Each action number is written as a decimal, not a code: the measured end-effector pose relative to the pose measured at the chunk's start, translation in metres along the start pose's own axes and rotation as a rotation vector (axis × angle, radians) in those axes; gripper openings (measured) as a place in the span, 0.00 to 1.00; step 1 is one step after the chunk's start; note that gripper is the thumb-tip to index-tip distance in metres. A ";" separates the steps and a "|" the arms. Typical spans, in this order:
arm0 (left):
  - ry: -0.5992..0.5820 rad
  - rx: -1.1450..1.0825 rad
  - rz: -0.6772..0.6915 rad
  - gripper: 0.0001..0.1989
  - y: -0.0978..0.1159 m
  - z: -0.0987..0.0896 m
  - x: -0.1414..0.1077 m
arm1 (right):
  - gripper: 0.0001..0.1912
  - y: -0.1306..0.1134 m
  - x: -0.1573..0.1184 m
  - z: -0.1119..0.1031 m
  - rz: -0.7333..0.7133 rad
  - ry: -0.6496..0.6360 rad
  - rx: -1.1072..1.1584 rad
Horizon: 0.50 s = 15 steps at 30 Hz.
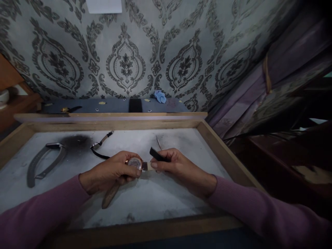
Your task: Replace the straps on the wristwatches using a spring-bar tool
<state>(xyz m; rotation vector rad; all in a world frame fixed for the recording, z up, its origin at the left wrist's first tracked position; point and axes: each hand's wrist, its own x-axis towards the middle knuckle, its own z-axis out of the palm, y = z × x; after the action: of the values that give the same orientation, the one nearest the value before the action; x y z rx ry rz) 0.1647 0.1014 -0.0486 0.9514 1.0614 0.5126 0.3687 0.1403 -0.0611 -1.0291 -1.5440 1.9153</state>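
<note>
My left hand (116, 171) is closed around a round watch (135, 163) with a rose-gold rim, its thumb on the case. One strap piece (111, 196), tan-brown, hangs down below that hand. The other, lighter strap piece (149, 166) extends right from the case, and my right hand (177, 166) pinches its end between thumb and finger. A flat black piece (156, 154) also sticks out of my right hand's grip, pointing up and left. Just beyond my right hand lies a thin pointed tool (158, 141).
Inside the wooden-framed tray (223, 145) lie a grey-strapped watch (49, 162) at the left and a small black-strapped watch (96, 145) nearer the middle. Behind the frame are a blue cloth (160, 97) and a black block (135, 105). A curtain (246, 93) hangs right.
</note>
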 end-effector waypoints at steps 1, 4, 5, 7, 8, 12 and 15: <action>-0.002 0.002 -0.001 0.10 0.000 0.000 0.000 | 0.10 0.000 0.000 0.000 0.001 0.000 -0.005; 0.009 0.005 -0.006 0.10 0.000 -0.001 0.000 | 0.10 -0.001 0.000 0.000 0.005 0.007 -0.005; 0.012 0.008 -0.006 0.10 0.000 -0.001 0.000 | 0.10 -0.002 0.000 0.001 0.006 0.010 -0.002; 0.009 0.017 -0.002 0.09 -0.001 -0.002 0.000 | 0.10 -0.003 -0.001 0.001 0.008 0.015 -0.001; 0.006 0.029 0.000 0.09 -0.001 -0.002 0.000 | 0.10 -0.003 -0.001 0.001 0.007 0.014 -0.002; 0.015 0.086 0.020 0.07 -0.003 -0.002 0.002 | 0.10 -0.003 -0.002 0.000 0.003 0.006 -0.012; 0.023 0.102 0.045 0.06 -0.004 -0.002 0.004 | 0.10 -0.004 -0.002 0.001 0.005 0.006 -0.010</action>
<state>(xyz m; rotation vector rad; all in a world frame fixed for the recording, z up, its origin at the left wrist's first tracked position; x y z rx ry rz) 0.1643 0.1029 -0.0546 1.0638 1.0970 0.5116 0.3690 0.1390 -0.0567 -1.0427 -1.5512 1.9079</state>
